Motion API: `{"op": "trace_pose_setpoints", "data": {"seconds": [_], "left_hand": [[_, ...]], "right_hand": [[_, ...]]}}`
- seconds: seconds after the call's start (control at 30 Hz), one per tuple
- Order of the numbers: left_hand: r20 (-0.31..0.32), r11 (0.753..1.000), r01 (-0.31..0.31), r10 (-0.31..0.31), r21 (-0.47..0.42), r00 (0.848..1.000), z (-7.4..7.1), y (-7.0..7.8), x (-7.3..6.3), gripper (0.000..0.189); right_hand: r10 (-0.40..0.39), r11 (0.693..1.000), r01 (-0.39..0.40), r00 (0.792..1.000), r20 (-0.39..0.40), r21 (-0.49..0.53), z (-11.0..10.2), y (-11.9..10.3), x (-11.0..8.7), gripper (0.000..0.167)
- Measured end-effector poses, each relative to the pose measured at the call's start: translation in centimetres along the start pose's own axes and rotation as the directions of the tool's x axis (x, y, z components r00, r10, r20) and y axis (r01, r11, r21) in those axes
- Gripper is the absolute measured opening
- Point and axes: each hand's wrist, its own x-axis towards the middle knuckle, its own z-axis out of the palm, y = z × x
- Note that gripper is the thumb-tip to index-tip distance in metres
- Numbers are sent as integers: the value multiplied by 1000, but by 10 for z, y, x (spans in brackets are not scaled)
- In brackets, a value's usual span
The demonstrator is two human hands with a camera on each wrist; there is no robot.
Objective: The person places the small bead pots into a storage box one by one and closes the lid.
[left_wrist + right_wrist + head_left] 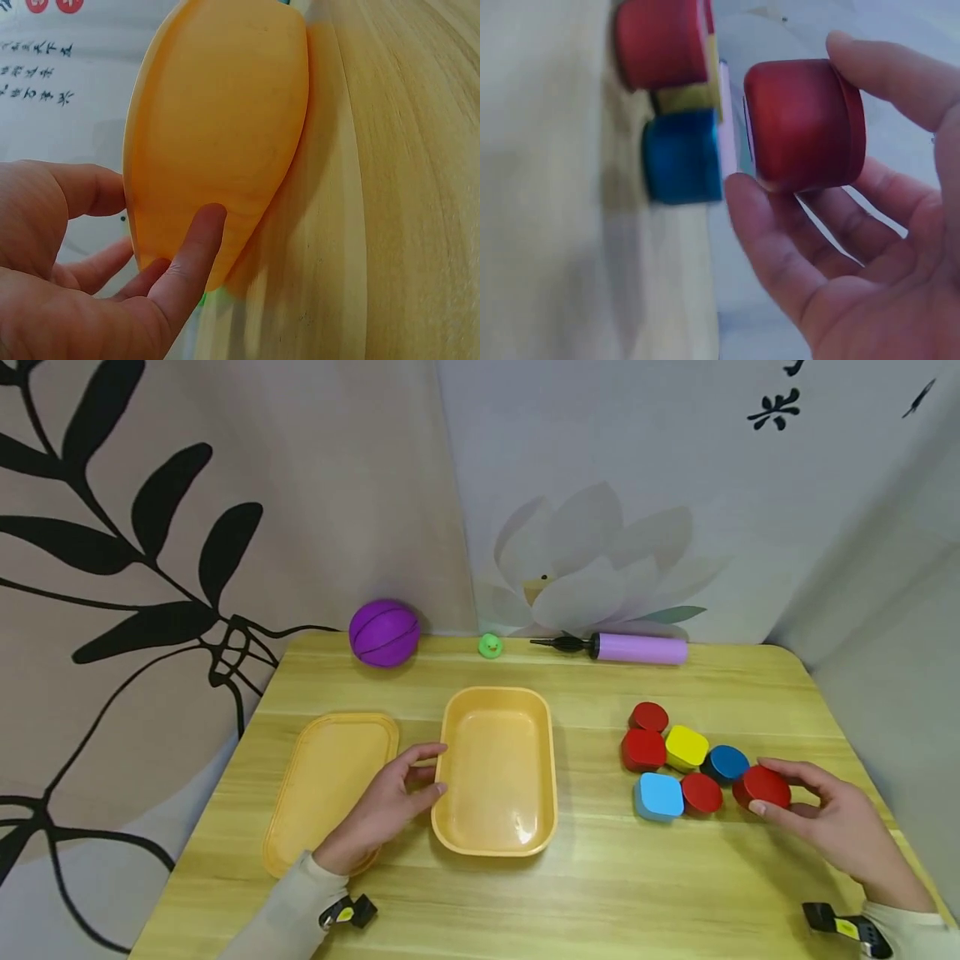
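My right hand (832, 814) grips a small round red tin (762, 787) between thumb and fingers. In the right wrist view this tin (802, 124) is raised higher than the blue tin (682, 157) standing on the table. Other tins cluster just left of that hand: several red ones, a yellow rounded-square one (686, 747) and a light blue one (659, 797). The fingertips of my left hand (393, 802) touch the left side of a yellow-orange plastic box (442, 814). In the left wrist view a digit lies against the box's outer wall (217, 112).
A matching flat lid (330, 777) lies left of the box, partly under my left forearm. Along the table's back edge are a purple ball (384, 633), a small green duck-like toy (491, 646) and a purple hand pump (637, 648). Curtains (600, 460) hang behind the table.
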Motion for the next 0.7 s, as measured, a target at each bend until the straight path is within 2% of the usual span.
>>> {"op": "trace_pose_setpoints", "data": {"seconds": [0.23, 0.47, 0.6, 0.7], "left_hand": [[6, 1000, 4, -4, 14, 1000, -2, 0, -1, 58], [10, 1000, 8, -8, -20, 1000, -1, 0, 0, 58], [13, 1000, 5, -4, -21, 1000, -2, 1, 0, 59], [20, 999, 3, -3, -32, 1000, -1, 1, 1, 59]], "right_hand": [[-61, 997, 60, 998, 30, 40, 1, -27, 18, 64], [-174, 982, 171, 984, 29, 83, 15, -54, 42, 61], [-219, 970, 210, 974, 66, 121, 23, -68, 53, 61], [-223, 970, 213, 971, 81, 115, 30, -80, 61, 61]]}}
